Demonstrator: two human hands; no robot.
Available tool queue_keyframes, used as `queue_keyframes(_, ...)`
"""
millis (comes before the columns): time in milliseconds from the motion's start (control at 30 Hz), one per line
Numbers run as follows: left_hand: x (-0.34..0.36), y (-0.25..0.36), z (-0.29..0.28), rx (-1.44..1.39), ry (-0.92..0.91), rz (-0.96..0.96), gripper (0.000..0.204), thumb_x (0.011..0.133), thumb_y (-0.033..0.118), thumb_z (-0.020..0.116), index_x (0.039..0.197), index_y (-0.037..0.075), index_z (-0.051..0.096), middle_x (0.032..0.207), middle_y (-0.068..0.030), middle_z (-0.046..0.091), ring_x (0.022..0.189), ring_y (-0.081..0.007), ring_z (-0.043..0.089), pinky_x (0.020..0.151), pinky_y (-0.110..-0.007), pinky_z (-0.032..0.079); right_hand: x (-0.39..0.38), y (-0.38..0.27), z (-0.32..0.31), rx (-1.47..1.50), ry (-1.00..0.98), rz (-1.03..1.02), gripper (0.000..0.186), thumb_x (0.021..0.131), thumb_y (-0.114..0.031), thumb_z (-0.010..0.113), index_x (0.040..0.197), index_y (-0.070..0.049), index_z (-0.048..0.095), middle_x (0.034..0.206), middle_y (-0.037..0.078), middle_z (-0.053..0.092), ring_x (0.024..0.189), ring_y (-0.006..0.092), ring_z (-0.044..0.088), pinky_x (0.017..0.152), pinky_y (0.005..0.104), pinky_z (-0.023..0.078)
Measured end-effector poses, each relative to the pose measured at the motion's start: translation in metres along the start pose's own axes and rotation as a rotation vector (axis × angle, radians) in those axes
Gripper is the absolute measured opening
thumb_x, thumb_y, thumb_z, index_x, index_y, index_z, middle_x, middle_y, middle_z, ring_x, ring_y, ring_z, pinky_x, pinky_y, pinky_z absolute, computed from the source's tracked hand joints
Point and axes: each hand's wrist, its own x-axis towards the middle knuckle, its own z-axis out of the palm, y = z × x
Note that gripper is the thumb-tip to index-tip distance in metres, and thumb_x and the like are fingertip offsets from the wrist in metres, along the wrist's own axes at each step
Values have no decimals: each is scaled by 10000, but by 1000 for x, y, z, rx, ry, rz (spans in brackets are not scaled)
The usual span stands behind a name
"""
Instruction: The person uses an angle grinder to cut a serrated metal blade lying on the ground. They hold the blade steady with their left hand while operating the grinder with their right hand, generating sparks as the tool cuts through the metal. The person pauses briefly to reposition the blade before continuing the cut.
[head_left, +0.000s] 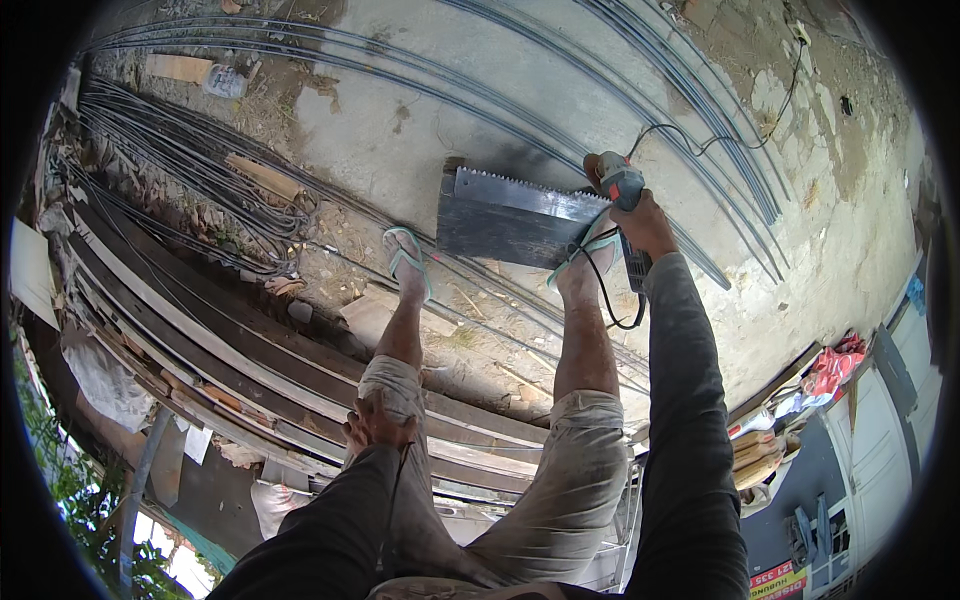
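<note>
My right hand grips a grey and red power tool with a black cord, held just beyond the right end of a dark rectangular metal piece. That piece has a row of fine teeth along its far edge and lies between and beyond my sandalled feet. The cord loops down beside my right foot. My left hand is at my left knee with its fingers curled; what they hold, if anything, is hard to make out.
Long steel bars and bundled rods lie on the cracked concrete. Stacked boards run behind me at left. A wooden scrap and plastic container lie at far left. Sacks, red cloth and white panels are at right.
</note>
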Motion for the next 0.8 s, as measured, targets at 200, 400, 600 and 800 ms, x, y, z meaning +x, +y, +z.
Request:
queue_keyframes(200, -1, 10, -2, 45, 50, 9, 971, 698, 616, 761, 1522, 225, 427, 1543, -190, 406, 1370, -383, 441, 1131, -511, 332, -2, 23, 21, 852, -368, 134, 458, 850, -326, 761, 1112, 33, 652, 851, 90, 669, 707, 199, 687, 617, 329, 524)
queue_keyframes(400, -5, 18, -3, 59, 72, 29, 957, 697, 589, 769, 1510, 207, 439, 1493, -206, 445, 1345, -408, 453, 1130, -536, 331, 0, 13, 24, 946, -479, 272, 465, 856, -357, 767, 1100, 20, 648, 857, 108, 677, 638, 211, 679, 569, 343, 548)
queue_keyframes(600, -7, 21, 1, 79, 88, 35, 941, 705, 575, 763, 1508, 205, 441, 1500, -210, 431, 1335, -427, 456, 1124, -554, 331, 5, 24, 41, 950, -440, 241, 483, 859, -400, 762, 1080, 16, 657, 861, 113, 702, 638, 186, 682, 564, 318, 552)
queue_keyframes(800, -5, 20, 5, 65, 76, 25, 941, 710, 577, 764, 1509, 203, 437, 1531, -212, 405, 1346, -435, 445, 1138, -549, 323, 14, 33, 52, 913, -448, 259, 464, 875, -390, 754, 1099, 4, 654, 868, 102, 700, 645, 196, 683, 568, 342, 552)
